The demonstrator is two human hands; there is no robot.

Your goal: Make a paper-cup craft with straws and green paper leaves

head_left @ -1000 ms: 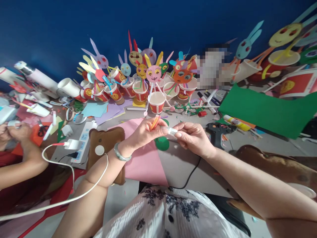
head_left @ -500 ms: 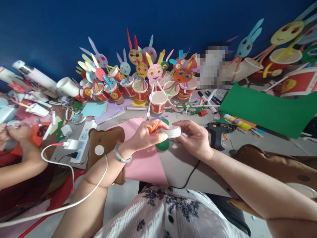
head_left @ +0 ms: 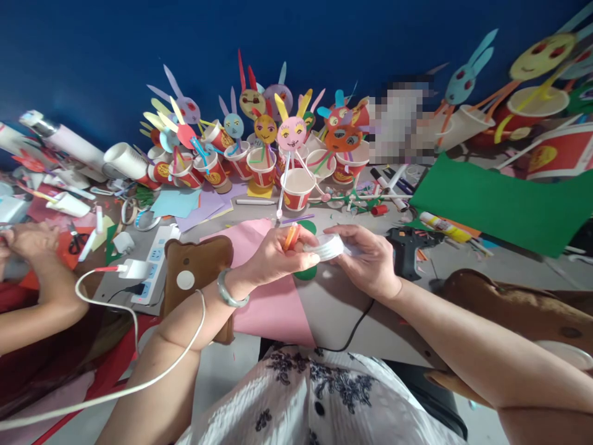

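Note:
My left hand (head_left: 273, 256) is closed around thin orange paper strips (head_left: 290, 236) and its fingertips touch a white roll of tape (head_left: 327, 247). That roll rests in my right hand (head_left: 370, 259), whose fingers curl under and around it. Both hands hover over a pink paper sheet (head_left: 266, 303) and a green paper disc (head_left: 306, 272) lying on the grey table (head_left: 343, 315). A bracelet circles my left wrist.
Several red-and-white paper cups with paper rabbit faces (head_left: 291, 133) stand at the back. A black glue gun (head_left: 407, 244), a glue stick (head_left: 442, 227), a green sheet (head_left: 500, 207), a power strip (head_left: 155, 259) and a brown cushion (head_left: 197, 269) lie around. Another person's hand (head_left: 30, 241) works at left.
The white tape roll has turned in my right hand, from edge-on to showing its flat round side, then tilted. Both hands rose slightly. The other person's hands shifted a little.

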